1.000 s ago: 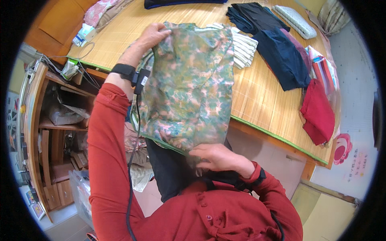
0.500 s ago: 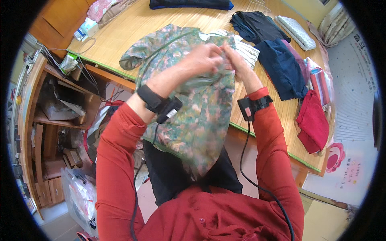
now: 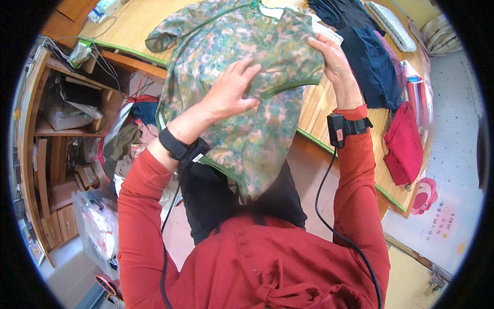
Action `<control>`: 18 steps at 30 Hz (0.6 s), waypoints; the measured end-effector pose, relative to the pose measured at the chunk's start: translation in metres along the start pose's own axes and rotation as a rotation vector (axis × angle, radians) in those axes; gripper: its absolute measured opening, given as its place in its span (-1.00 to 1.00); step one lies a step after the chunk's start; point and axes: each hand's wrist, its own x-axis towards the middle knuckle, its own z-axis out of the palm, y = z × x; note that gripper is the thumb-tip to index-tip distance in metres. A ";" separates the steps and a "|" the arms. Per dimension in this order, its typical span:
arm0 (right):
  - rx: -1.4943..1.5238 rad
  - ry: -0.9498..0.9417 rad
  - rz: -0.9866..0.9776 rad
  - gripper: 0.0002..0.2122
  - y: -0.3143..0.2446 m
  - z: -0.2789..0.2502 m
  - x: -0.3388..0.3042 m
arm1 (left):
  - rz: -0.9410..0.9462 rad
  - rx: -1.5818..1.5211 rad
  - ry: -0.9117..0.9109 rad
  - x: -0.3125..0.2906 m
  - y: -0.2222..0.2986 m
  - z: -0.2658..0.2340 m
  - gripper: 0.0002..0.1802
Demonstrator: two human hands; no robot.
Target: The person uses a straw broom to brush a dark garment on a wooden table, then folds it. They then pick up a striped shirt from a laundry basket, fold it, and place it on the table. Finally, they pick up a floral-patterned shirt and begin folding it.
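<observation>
A camouflage-patterned top point(image 3: 211, 56) with green trim lies over the table's near edge, its lower end hanging above my lap. My left hand point(image 3: 231, 92) rests flat on the middle of it, fingers apart and holding nothing. At the right side my right hand point(image 3: 333, 59) pinches the top's edge near the shoulder, thumb above and the other fingers partly hidden. The right sleeve is folded inward over the body, its green-edged cuff lying near my left fingers. Beneath the top, a white striped cloth point(image 3: 334, 35) shows at the upper right.
Folded dark blue clothing point(image 3: 368, 67), a red garment point(image 3: 404, 149) and a white knitted piece point(image 3: 392, 27) lie along the right of the table point(image 3: 134, 28). A wooden shelf unit point(image 3: 67, 134) stands at the left. Cables run from both wristbands.
My hands were close together at the top's upper right. Now they are apart, the left lower and spread flat, the right farther right. The sleeve now lies folded across.
</observation>
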 end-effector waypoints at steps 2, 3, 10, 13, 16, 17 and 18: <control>-0.056 0.075 0.005 -0.70 -0.001 0.000 -0.009 | 0.024 0.114 0.029 -0.005 0.005 0.012 -0.09; -0.129 0.055 0.044 -0.69 0.002 0.000 -0.015 | 0.031 0.200 0.032 -0.006 0.007 0.016 -0.11; -0.268 0.226 0.084 -0.67 0.019 -0.011 -0.044 | 0.061 0.150 0.118 0.000 0.017 0.008 -0.42; -0.465 0.366 -0.042 -0.66 0.008 -0.020 -0.048 | 0.220 0.122 0.153 -0.009 0.038 0.003 -0.40; -1.094 0.441 -0.385 -0.59 0.005 -0.007 -0.067 | 0.141 0.021 0.104 -0.048 0.060 -0.004 -0.35; -1.243 0.477 -0.469 -0.58 0.005 0.004 -0.077 | 0.099 -0.015 0.076 -0.064 0.063 -0.008 -0.34; -1.222 0.376 -0.625 -0.57 0.006 0.016 -0.096 | 0.087 -0.091 0.102 -0.083 0.066 -0.010 -0.42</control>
